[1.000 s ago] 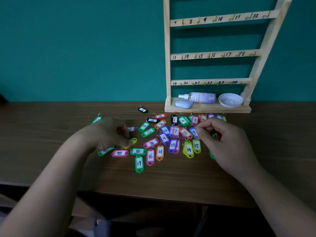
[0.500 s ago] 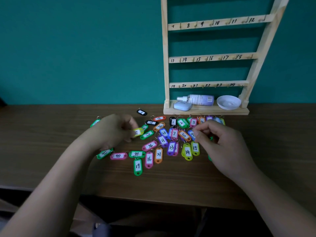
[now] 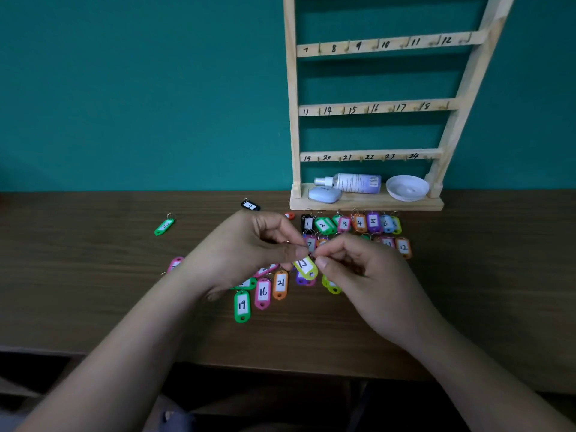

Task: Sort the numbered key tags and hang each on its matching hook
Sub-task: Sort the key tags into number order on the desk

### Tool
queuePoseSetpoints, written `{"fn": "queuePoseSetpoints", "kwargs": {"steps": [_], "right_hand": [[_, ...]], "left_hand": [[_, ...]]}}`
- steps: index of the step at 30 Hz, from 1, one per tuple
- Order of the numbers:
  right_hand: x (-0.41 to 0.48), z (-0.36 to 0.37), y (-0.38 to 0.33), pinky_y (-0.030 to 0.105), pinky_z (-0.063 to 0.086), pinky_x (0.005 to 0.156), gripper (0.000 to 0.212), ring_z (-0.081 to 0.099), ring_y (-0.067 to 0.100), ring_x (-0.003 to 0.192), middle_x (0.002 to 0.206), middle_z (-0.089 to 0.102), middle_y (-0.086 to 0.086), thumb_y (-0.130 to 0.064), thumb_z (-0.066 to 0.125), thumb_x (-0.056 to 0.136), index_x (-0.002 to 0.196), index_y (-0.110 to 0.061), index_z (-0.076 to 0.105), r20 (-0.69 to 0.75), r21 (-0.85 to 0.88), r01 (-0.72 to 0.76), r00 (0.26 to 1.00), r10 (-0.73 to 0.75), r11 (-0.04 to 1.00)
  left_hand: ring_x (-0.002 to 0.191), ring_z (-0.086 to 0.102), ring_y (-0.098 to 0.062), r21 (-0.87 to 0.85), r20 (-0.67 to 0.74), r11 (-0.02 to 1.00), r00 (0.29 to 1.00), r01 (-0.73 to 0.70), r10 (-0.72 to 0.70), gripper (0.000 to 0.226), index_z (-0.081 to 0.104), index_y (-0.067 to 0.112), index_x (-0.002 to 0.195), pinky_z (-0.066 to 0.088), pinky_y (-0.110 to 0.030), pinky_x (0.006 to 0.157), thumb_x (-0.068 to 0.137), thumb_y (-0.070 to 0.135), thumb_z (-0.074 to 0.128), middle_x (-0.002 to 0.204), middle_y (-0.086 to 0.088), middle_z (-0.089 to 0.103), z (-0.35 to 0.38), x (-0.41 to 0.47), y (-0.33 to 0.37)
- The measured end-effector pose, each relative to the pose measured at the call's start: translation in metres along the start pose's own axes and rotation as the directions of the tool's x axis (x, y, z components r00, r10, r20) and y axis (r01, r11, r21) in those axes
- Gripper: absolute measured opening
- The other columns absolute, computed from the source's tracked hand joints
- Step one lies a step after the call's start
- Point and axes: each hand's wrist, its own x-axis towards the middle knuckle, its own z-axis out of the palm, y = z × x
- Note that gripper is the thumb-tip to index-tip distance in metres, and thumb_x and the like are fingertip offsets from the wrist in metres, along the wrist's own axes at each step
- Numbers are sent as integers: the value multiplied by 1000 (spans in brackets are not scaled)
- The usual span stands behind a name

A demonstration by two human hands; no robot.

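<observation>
Several coloured numbered key tags lie on the wooden table (image 3: 93,291), among them green 19 (image 3: 242,306), pink 16 (image 3: 263,293) and orange 21 (image 3: 280,285). A row of tags numbered 1 to 6 (image 3: 349,223) runs along the foot of the wooden hook rack (image 3: 371,107), whose numbered hooks hold nothing. Above the pile my left hand (image 3: 246,247) pinches the top end of a yellow-green tag (image 3: 306,267). My right hand (image 3: 361,269) meets it there, fingertips pinched at the tag's ring end.
The rack's base shelf holds a lying spray bottle (image 3: 352,183), a small pale case (image 3: 324,194) and a white dish (image 3: 407,187). A green tag (image 3: 164,226) and a black tag (image 3: 250,205) lie apart to the left. A teal wall stands behind.
My left hand lifted the yellow-green tag from the left of the pile and carried it right. My right hand left the tags on the table and came in to meet it.
</observation>
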Motion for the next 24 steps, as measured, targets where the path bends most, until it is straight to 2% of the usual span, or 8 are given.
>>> {"fn": "queuePoseSetpoints", "kwargs": {"steps": [2, 5, 8, 13, 16, 20, 22, 24], "right_hand": [[0, -1, 0, 33, 59, 83, 13, 74, 7, 92, 91, 78, -12, -19, 75, 100, 102, -31, 79, 11, 27, -11, 1000, 10, 1000], [-1, -3, -1, 24, 58, 79, 14, 76, 4, 89, 90, 79, -13, -17, 77, 98, 101, -30, 79, 35, 85, -37, 999, 34, 996], [-1, -3, -2, 28, 56, 83, 14, 77, 3, 90, 92, 81, -13, -18, 80, 96, 103, -30, 77, 42, 120, -69, 997, 65, 990], [-1, -2, -1, 32, 56, 85, 19, 77, 3, 90, 92, 81, -12, -19, 82, 94, 106, -31, 75, 39, 142, -90, 996, 85, 986], [0, -5, -1, 32, 55, 83, 19, 77, 3, 87, 91, 81, -12, -21, 81, 95, 106, -33, 74, 38, 138, -104, 994, 100, 985], [7, -24, 2, 35, 53, 82, 19, 75, 4, 83, 90, 80, -9, -21, 81, 94, 104, -38, 77, 26, 110, -131, 991, 129, 985], [11, -37, 5, 32, 51, 79, 21, 74, 3, 82, 89, 79, -9, -21, 80, 93, 101, -40, 77, -26, 94, -154, 987, 157, 983], [14, -51, 12, 30, 48, 76, 19, 72, -2, 80, 87, 78, -12, -21, 80, 93, 100, -39, 77, -85, 61, -193, 976, 198, 979]], "left_hand": [[73, 69, -10, -17, -9, 1000, 1000, -19, 19, 11, 82, 23, 91, 52, -18, 69, 84, 30, 88, 85, -10, 78, 3, 0, 2], [77, 69, -16, -46, -16, 999, 1000, -25, 24, 16, 84, 24, 93, 55, -34, 79, 82, 35, 87, 89, -14, 78, 5, 0, 3], [73, 67, -18, -105, -26, 994, 999, -21, 19, 20, 83, 22, 96, 52, -42, 77, 81, 35, 87, 88, -17, 77, 7, 0, 4], [70, 69, -17, -94, -57, 994, 998, -46, 41, 23, 81, 19, 95, 57, -33, 72, 80, 36, 85, 85, -15, 77, 10, 0, 2], [71, 71, -18, -90, -62, 994, 996, -64, 58, 19, 80, 18, 95, 59, -33, 72, 82, 31, 85, 85, -12, 78, 14, 1, 1], [80, 77, -20, -89, -79, 994, 996, -57, 50, 16, 79, 23, 102, 60, -56, 87, 88, 29, 82, 91, -5, 81, 20, 1, 4], [81, 79, -19, -42, -91, 998, 995, -50, 46, 11, 78, 26, 104, 58, -61, 90, 93, 29, 80, 92, -1, 81, 19, 0, 3], [79, 79, -16, 79, -121, 996, 992, -38, 48, 5, 78, 31, 101, 59, -61, 86, 96, 31, 77, 90, 4, 81, 16, 1, 0]]}}
